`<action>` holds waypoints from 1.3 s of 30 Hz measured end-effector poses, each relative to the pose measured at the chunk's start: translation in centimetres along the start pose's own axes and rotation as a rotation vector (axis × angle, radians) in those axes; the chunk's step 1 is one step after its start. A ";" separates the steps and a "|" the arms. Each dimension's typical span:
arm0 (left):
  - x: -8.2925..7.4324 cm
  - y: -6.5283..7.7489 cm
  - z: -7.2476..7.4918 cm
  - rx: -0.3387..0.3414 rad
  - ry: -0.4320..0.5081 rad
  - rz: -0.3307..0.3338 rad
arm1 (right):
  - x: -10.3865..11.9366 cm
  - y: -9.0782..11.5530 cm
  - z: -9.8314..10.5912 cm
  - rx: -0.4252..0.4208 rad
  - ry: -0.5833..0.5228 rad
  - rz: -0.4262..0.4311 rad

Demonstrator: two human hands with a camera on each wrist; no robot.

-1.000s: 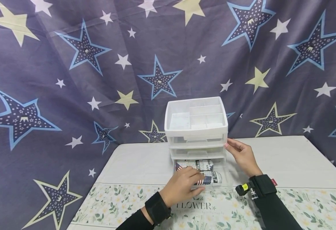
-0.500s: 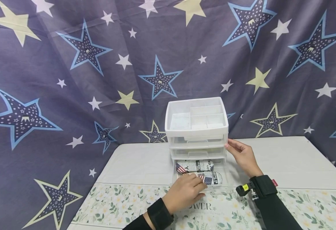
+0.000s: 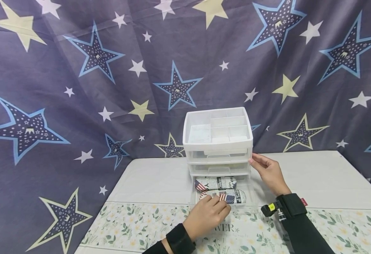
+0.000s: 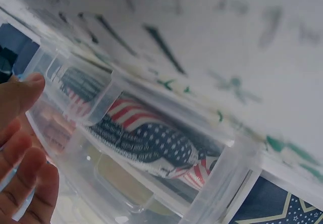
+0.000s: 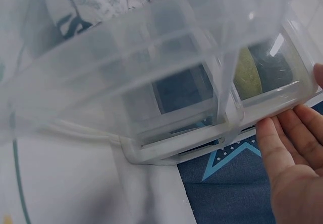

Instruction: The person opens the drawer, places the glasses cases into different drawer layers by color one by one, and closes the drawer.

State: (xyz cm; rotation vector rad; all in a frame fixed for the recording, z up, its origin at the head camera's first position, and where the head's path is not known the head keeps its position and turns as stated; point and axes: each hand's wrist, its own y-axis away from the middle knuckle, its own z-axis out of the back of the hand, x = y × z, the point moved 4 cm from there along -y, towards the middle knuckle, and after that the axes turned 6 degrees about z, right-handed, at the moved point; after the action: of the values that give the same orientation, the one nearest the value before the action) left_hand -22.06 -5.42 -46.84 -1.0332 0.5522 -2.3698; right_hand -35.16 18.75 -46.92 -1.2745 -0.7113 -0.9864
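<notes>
A white plastic drawer cabinet [image 3: 218, 146] stands on the table, its clear bottom drawer [image 3: 250, 198] pulled out. Two soft cylindrical bundles lie crosswise inside: a rear bundle [image 3: 215, 183] and a front bundle [image 3: 236, 196], both printed with newsprint and US flags. My left hand [image 3: 208, 214] is at the drawer's front, fingers loosely bent and holding nothing; the left wrist view shows its thumb [image 4: 31, 87] beside the drawer's handle [image 4: 96, 105]. My right hand [image 3: 269, 173] grips the cabinet's right front corner, thumb in front and fingers [image 5: 275, 148] along the side.
Two upper drawers [image 3: 218, 170] are closed, and a greenish round thing [image 5: 247, 72] shows through a clear wall in the right wrist view. The cabinet's top is a divided tray [image 3: 201, 134]. A floral cloth [image 3: 141, 222] covers the table's front; a starred curtain [image 3: 160, 46] hangs behind.
My left hand has drawn back from over the front bundle towards me and slightly right, uncovering more of both bundles. The right hand, cabinet and open drawer have stayed put.
</notes>
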 end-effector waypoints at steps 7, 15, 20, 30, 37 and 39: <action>-0.4 -0.3 -0.3 0.086 -0.045 0.036 | 0.0 -0.1 0.1 -0.001 0.002 0.006; -0.7 -0.5 -0.6 0.100 -0.087 0.000 | 0.0 0.0 0.2 -0.003 0.012 0.004; -0.7 -0.7 -0.8 0.104 -0.096 -0.019 | 0.1 0.0 0.2 -0.007 0.008 0.009; -0.8 -0.8 -1.0 0.175 -0.122 -0.049 | 0.1 0.0 0.1 0.000 -0.002 0.002; -0.8 -0.9 -0.7 0.167 -0.110 -0.044 | 0.2 0.1 0.1 0.007 -0.005 -0.005; -0.7 -1.0 -0.6 0.164 -0.116 -0.046 | 0.3 0.1 0.1 0.010 0.003 -0.007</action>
State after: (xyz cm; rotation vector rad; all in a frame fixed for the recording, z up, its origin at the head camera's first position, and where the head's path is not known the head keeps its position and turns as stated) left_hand -22.36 -4.12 -47.14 -1.1106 0.2889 -2.3322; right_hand -34.93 18.75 -46.69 -1.2623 -0.7182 -0.9889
